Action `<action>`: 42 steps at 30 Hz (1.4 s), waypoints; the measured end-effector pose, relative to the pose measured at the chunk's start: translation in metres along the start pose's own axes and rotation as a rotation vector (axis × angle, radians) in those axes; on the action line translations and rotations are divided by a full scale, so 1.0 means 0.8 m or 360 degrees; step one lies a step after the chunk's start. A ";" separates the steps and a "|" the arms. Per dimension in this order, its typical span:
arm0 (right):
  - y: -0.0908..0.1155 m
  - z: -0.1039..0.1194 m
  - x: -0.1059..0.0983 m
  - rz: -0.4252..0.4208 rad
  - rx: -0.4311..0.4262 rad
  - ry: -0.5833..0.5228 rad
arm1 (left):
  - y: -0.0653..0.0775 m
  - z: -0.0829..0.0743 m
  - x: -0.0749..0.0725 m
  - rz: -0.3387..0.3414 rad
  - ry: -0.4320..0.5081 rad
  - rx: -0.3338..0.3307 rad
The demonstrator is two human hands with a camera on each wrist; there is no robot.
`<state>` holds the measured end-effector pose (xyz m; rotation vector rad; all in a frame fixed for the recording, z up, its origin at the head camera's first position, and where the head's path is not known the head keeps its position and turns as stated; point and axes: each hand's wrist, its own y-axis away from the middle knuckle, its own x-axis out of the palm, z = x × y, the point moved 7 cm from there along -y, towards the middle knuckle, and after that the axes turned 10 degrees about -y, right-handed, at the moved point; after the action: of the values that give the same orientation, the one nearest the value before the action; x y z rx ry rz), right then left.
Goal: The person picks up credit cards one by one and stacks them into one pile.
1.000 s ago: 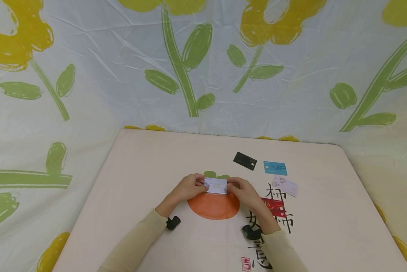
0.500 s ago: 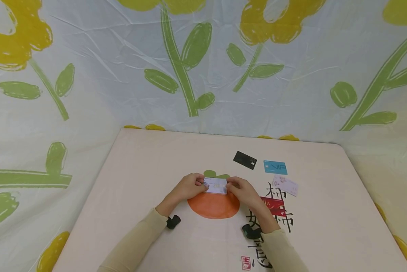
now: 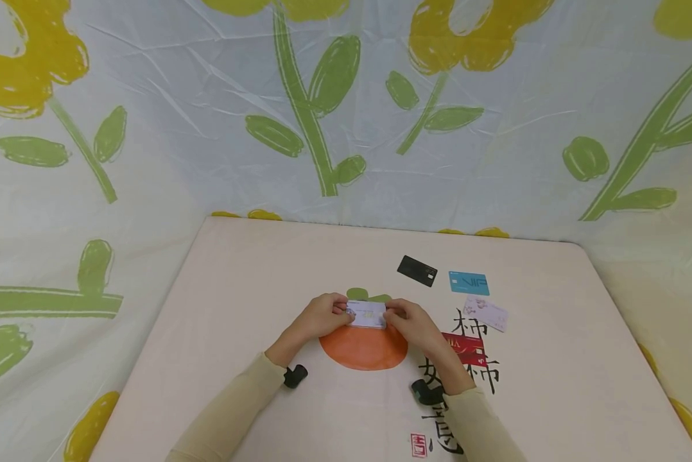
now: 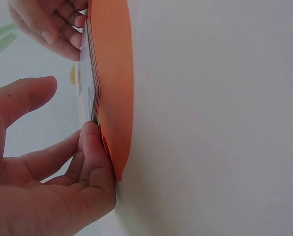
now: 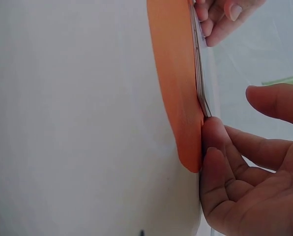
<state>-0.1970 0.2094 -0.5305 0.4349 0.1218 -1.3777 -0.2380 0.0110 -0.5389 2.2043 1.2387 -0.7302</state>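
Pale card stack (image 3: pixel 366 314), fingers (image 4: pixel 94 150) touching both ends.

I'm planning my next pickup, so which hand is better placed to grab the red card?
Probably the right hand: the red card lies on that side, partly hidden by the right forearm in the head view. The left hand is farther off, across the card stack.

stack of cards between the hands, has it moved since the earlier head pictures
No, in no direction I can see: the stack of cards covers the same part of the printed orange fruit as before.
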 end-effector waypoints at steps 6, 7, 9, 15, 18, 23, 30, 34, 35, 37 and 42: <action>0.000 0.000 -0.001 -0.0012 0.0001 0.0000 | 0.000 0.001 0.000 0.0007 0.0019 -0.0010; 0.000 0.000 -0.001 -0.0011 0.0000 -0.0001 | 0.000 0.001 0.000 0.0010 0.0024 -0.0014; 0.000 0.000 0.000 -0.0009 -0.0003 -0.0008 | 0.001 0.002 0.000 0.0010 0.0034 -0.0022; 0.002 0.001 0.000 -0.0003 -0.0004 -0.0053 | 0.000 0.003 0.000 0.0003 0.0030 -0.0023; 0.002 0.001 -0.001 -0.0007 0.0001 -0.0057 | 0.000 0.002 -0.001 0.0001 0.0027 -0.0014; 0.000 -0.003 -0.001 -0.0005 -0.0002 -0.0050 | -0.001 0.003 0.000 0.0003 0.0026 -0.0011; 0.000 -0.003 -0.001 0.0007 -0.0027 -0.0036 | 0.000 0.001 -0.002 0.0006 0.0031 -0.0014; -0.001 -0.004 -0.001 0.0003 -0.0021 -0.0036 | 0.000 0.001 -0.002 0.0004 0.0045 -0.0014; -0.001 -0.004 -0.001 0.0004 -0.0022 -0.0036 | 0.000 0.001 -0.001 0.0001 0.0047 -0.0014; -0.002 -0.005 -0.001 -0.0003 -0.0012 -0.0043 | 0.000 0.002 -0.001 -0.0002 0.0052 -0.0021; -0.002 -0.006 -0.002 -0.0007 -0.0008 -0.0045 | -0.001 0.003 -0.002 -0.0006 0.0051 -0.0019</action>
<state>-0.1986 0.2125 -0.5344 0.4112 0.1028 -1.3870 -0.2396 0.0086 -0.5397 2.2127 1.2601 -0.6903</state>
